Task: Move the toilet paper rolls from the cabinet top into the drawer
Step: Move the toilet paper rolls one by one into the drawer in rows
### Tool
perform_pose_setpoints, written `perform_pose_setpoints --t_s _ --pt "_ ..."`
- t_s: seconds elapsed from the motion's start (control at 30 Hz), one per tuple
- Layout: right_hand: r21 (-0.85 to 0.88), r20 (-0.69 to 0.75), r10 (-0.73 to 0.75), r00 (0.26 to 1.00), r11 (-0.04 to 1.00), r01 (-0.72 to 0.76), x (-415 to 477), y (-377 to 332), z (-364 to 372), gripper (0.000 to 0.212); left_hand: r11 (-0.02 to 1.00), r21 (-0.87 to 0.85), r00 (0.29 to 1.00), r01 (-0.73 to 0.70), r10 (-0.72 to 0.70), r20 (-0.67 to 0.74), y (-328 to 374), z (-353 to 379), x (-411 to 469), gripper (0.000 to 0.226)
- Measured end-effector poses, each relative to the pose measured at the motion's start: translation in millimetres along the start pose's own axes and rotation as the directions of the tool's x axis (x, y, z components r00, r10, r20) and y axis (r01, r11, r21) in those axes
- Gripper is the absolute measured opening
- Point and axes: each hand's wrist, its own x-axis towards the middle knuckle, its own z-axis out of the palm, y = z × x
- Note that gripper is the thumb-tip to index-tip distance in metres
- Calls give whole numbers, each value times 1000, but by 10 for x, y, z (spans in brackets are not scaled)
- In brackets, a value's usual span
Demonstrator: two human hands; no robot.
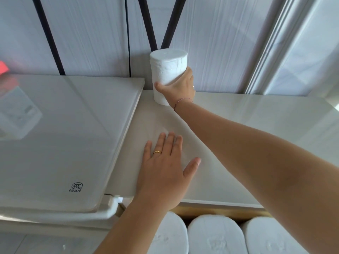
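Note:
One white toilet paper roll [167,68] stands upright at the back of the pale cabinet top [256,121], close to the wall. My right hand [178,87] is wrapped around its lower half, thumb on the left side. My left hand [165,167] lies flat, fingers spread, on the cabinet top near its front edge. Below that edge the drawer [216,213] is open, and three white rolls [214,235] lie side by side in it.
A glass-topped white surface [60,136] adjoins the cabinet on the left, slightly higher. A red object [3,67] shows at the far left edge. Black bars [146,22] cross the wall behind the roll. A window frame [271,44] stands at the right.

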Motion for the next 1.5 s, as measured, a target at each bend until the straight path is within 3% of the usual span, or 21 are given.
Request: perform_pose_setpoints --t_s 0.33,0.4,0.47,0.53,0.63,0.7,0.77,0.87,0.93,1.03,1.2,1.33,1.43,1.5 --pt "135 86 -55 995 990 43 -995 333 -1101 80 999 -32 995 -6 2 -102 -24 -43 -19 75" --pt "130 103 -48 994 991 34 -1286 434 -1439 86 996 -87 995 27 -36 -97 73 -74 -82 66" --pt "127 105 -43 994 992 29 -1597 507 -1799 97 969 -245 996 38 -56 -70 303 -110 -222 66" --pt "92 91 -30 995 996 22 -1893 554 -2176 101 856 -517 999 -14 -13 -48 687 -194 -432 69" --pt "5 51 22 998 1000 -22 -2301 601 -2728 101 480 -873 990 -90 141 -24 1357 -360 -756 64" --pt "-63 -19 71 997 995 -72 -2553 622 -3056 101 288 -957 982 -41 188 14 1753 -427 -932 67" --pt "-106 -66 111 992 987 -117 -2788 630 -3376 104 181 -983 979 33 193 68 2119 -458 -1099 63" --pt "-29 34 193 981 981 -192 -3106 670 -3892 101 30 -980 965 194 176 197 2615 -454 -1327 44" --pt "170 122 235 964 952 -254 -3272 694 -4221 92 0 -971 958 237 164 234 2889 -424 -1440 46" --pt "423 115 337 935 835 -353 -3383 727 -4565 75 21 -968 952 252 173 251 3226 -350 -1589 61" --pt "405 56 484 873 789 -463 -3366 900 -4808 79 -22 -921 914 389 129 384 3571 -167 -1748 58" --pt "433 104 558 823 720 -543 -3437 1142 -4811 61 2 -879 874 477 102 475 3633 -18 -1807 66" --pt "476 113 545 831 704 -527 -3468 1201 -4790 46 46 -903 900 428 76 430 3639 51 -1797 63" --pt "522 98 540 836 687 -505 -3509 1219 -4787 48 81 -933 930 350 90 357 3645 69 -1795 55"
